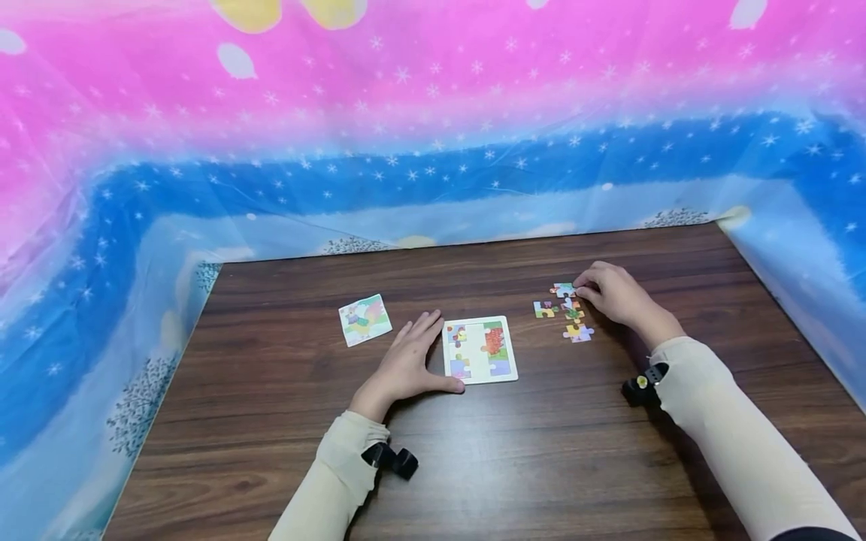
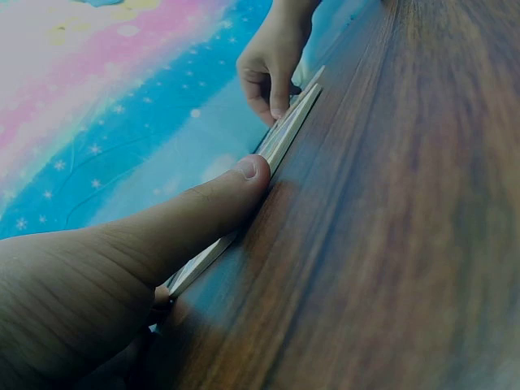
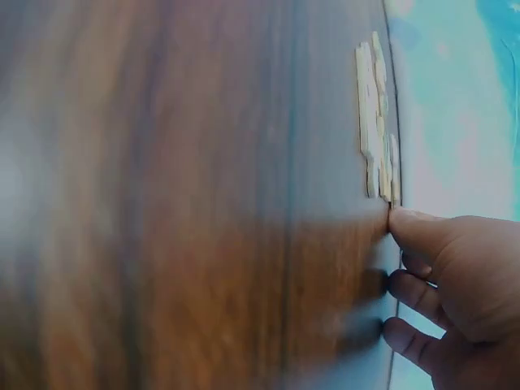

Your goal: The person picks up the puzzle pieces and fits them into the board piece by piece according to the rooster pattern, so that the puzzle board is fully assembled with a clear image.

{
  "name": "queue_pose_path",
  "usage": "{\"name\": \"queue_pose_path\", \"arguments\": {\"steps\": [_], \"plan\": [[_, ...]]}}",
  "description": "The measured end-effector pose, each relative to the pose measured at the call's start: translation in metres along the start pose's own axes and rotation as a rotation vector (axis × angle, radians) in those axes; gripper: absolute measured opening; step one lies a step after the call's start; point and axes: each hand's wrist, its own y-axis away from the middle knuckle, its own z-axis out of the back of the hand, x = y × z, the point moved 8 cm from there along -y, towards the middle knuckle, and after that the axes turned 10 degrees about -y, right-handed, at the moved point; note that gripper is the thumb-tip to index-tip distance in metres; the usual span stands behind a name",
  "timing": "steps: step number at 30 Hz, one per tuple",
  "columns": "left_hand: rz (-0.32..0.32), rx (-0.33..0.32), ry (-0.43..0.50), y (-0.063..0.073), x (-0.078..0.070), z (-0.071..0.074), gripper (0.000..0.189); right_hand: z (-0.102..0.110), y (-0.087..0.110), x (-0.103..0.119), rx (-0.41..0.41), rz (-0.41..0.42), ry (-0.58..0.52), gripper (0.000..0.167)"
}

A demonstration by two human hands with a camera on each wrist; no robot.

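Note:
My left hand (image 1: 408, 363) lies spread along the left side of a white-framed jigsaw board (image 1: 479, 381). Its thumb (image 2: 236, 183) rests on the board's near edge, and its straight fingers reach toward the far left corner. Puzzle pieces fill the left and right sides of the board, with a pale strip between them. To the right, my right hand (image 1: 617, 297) pinches the edge of a jigsaw piece (image 1: 561, 290) between thumb and fingertips, low over the table. In the right wrist view its thumb (image 3: 422, 231) meets the near end of the pieces.
Several loose pieces lie by the right hand, among them a yellow-purple one (image 1: 578, 333) and a green-orange one (image 1: 543, 309). A square picture card (image 1: 365, 320) lies left of the board. The brown wooden table (image 1: 514, 458) ends at a patterned cloth (image 1: 433, 173).

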Motion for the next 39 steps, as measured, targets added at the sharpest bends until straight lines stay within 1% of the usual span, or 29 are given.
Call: {"name": "queue_pose_path", "arguments": {"steps": [3,8,12,17,21,27,30,35,39], "plan": [[-0.003,0.0,-0.001,-0.001,0.001,-0.001,0.122,0.0,0.001,-0.003,-0.014,-0.028,-0.04,0.015],[-0.002,0.004,0.006,-0.001,0.001,-0.001,0.122,0.003,0.005,-0.006,-0.061,-0.065,-0.13,0.017],[-0.006,-0.001,0.002,-0.001,0.0,0.0,0.122,0.003,0.009,0.004,-0.096,-0.037,-0.171,0.015],[-0.008,0.002,-0.003,-0.002,0.0,0.0,0.121,-0.003,0.009,0.028,-0.102,0.036,-0.211,0.014],[-0.002,0.004,0.002,-0.001,0.001,-0.001,0.121,-0.015,0.005,0.047,-0.079,0.068,-0.26,0.011],[0.006,0.005,0.002,-0.001,0.003,-0.001,0.122,-0.039,-0.006,0.079,-0.03,0.108,-0.322,0.011],[0.008,0.007,0.001,-0.001,0.003,-0.001,0.122,-0.051,-0.008,0.094,0.002,0.126,-0.338,0.01],[0.004,0.01,0.001,-0.001,0.002,-0.001,0.122,-0.067,-0.008,0.114,0.068,0.17,-0.362,0.011],[0.001,0.01,-0.003,-0.002,0.001,-0.001,0.122,-0.076,-0.008,0.124,0.129,0.186,-0.339,0.012]]}}
